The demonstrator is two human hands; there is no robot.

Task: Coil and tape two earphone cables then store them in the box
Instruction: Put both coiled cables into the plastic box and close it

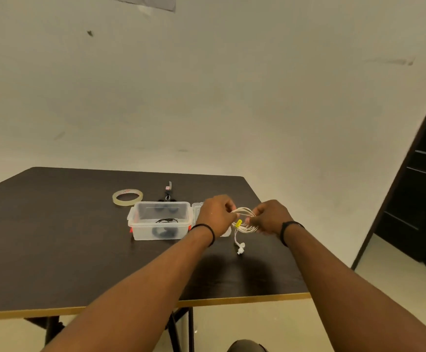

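Observation:
Between my two hands hangs a coil of white earphone cable with a small yellow tag on it. My left hand grips the coil's left side and my right hand grips its right side. Two white earbuds dangle below the coil, just above the dark table. To the left stands a clear plastic box with a black earphone cable lying coiled inside. The roll of clear tape lies flat behind the box.
The box's clear lid lies right of the box, partly hidden behind my left hand. Black-handled scissors lie behind the box. The table's front edge runs below my forearms; a dark door stands at the far right.

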